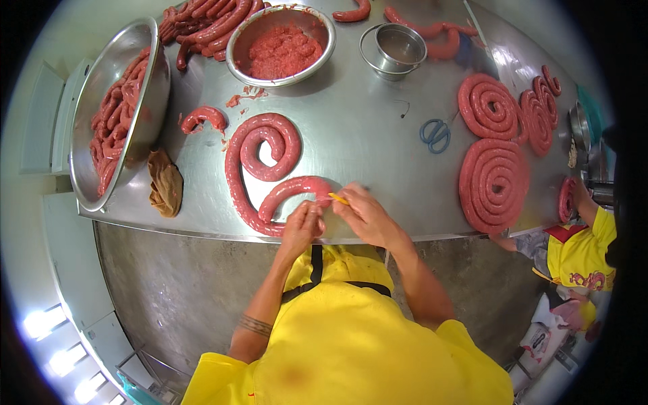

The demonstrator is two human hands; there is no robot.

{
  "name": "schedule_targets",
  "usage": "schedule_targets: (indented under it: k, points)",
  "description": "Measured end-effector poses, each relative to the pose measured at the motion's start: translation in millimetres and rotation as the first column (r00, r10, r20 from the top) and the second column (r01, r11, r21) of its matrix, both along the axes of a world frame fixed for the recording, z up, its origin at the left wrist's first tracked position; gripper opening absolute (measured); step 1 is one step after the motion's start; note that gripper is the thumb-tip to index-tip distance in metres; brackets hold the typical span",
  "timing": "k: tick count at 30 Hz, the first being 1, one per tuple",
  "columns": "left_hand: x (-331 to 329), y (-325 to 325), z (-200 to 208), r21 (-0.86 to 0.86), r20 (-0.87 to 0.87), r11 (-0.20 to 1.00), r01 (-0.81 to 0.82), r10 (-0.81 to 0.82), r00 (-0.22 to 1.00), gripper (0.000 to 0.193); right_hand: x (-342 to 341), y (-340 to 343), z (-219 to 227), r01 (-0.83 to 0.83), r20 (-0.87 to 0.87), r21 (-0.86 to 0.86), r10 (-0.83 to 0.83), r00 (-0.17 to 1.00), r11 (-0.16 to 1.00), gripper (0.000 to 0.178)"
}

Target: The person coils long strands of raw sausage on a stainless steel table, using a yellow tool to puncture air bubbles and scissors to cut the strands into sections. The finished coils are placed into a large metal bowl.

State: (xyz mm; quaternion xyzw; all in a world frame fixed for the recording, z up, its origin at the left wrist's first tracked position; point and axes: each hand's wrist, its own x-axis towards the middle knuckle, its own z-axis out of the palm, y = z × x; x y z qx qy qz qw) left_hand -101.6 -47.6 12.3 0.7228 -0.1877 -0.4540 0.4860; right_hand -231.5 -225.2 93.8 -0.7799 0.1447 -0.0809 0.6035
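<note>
A long raw sausage (pixel 231 165) lies loosely coiled on the steel table, its near end curving round to my hands. My left hand (pixel 302 227) is closed at that end, pinching what looks like the thin casing. Just to its right, my right hand (pixel 366 214) is closed round a narrow yellow tool (pixel 339 198), whose tip points at the sausage end; the rest of it is hidden by my fingers. A short piece of sausage (pixel 204 119) sits beyond the coil to the left.
A large bowl (pixel 156 88) of sausages tilts at the left beside a brown cloth (pixel 165 183). Farther back are a bowl (pixel 322 62) of minced meat and a metal pot (pixel 401 50). Blue scissors (pixel 435 136) lie near coiled sausages (pixel 495 185). A co-worker (pixel 580 246) stands at right.
</note>
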Motion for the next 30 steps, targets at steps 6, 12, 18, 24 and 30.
schedule_targets:
  k: [6,12,18,24,30]
  points:
    - [-5.7,-5.5,-15.0,0.204,0.522,0.886,0.416,-0.458,0.719,0.009,-108.8,-106.3,63.8,0.892,0.244,0.092,-0.879,0.410,0.442,0.018]
    - [16.6,4.1,-20.5,-0.039,0.619,0.816,0.576,-0.433,0.655,0.007,-288.1,-95.3,-28.2,0.678,-0.270,0.690,-0.959,-0.081,-0.251,0.016]
    - [21.6,14.6,-18.5,0.111,0.645,0.777,0.620,-0.531,0.550,0.006,-331.1,-68.4,-32.2,0.905,-0.162,0.423,-0.979,0.122,0.042,0.013]
    - [82.5,32.7,-7.4,-0.032,0.693,0.802,0.597,-0.413,0.592,0.029,-111.9,22.8,-133.0,0.637,-0.299,-0.265,-0.690,0.659,0.724,0.025]
    - [195.3,60.5,-45.5,0.198,0.862,0.914,-0.355,0.010,0.506,0.050,76.8,38.2,-111.0,0.315,-0.248,-0.550,-0.511,0.823,0.774,0.056]
